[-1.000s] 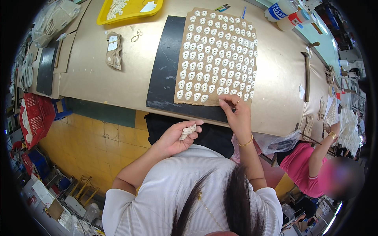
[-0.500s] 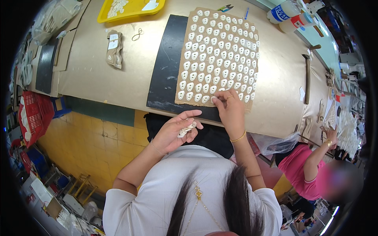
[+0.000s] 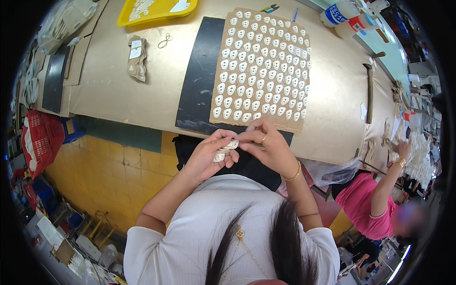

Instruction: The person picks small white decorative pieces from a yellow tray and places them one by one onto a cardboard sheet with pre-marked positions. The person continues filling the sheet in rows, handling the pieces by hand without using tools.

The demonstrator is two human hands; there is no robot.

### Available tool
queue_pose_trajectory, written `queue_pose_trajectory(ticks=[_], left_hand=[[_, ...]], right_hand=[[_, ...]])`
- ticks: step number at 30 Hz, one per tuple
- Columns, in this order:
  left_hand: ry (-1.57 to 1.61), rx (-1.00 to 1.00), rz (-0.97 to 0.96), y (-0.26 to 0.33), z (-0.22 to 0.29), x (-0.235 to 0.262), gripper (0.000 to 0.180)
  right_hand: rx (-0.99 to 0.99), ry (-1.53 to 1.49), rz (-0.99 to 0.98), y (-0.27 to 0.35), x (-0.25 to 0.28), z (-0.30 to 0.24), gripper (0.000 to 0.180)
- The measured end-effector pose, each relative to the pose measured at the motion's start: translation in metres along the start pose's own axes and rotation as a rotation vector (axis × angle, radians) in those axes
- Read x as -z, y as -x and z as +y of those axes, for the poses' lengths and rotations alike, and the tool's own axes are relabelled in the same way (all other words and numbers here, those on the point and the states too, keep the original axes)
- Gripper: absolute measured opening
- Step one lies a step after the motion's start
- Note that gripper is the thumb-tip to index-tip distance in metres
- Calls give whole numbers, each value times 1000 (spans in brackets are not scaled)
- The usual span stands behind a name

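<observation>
While both hands meet at frame centre, left hand [image 3: 207, 156] cups a small stack of white pieces [image 3: 224, 150] | right hand [image 3: 267, 146] pinches the top piece with fingertips | brown card [image 3: 262, 71] of white pieces in rows lies above, on the desk [image 3: 142, 99] | yellow tray [image 3: 156, 10] upper left.

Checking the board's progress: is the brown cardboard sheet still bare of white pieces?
No, rows of small white pieces cover most of the brown cardboard sheet.
</observation>
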State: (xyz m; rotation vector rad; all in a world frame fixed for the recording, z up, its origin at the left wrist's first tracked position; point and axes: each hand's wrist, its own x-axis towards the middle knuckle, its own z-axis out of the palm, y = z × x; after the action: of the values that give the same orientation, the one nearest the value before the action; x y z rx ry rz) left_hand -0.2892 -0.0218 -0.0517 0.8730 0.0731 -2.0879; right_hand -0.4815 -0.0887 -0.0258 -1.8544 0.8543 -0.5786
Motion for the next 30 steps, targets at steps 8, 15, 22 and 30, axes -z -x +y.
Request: queue_pose_trajectory(ticks=[8, 15, 22, 30], left_hand=[[-7, 55, 1, 1, -4, -11, 22], [-96, 3, 64, -2, -6, -21, 16], [-116, -7, 50, -6, -7, -12, 15], [-75, 14, 57, -7, -5, -11, 17]], right_hand=[[49, 100, 21, 10, -3, 2, 19], [-208, 163, 239, 10, 30, 14, 13], [-367, 173, 198, -3, 34, 27, 12], [-190, 356, 232, -7, 28, 36, 9]])
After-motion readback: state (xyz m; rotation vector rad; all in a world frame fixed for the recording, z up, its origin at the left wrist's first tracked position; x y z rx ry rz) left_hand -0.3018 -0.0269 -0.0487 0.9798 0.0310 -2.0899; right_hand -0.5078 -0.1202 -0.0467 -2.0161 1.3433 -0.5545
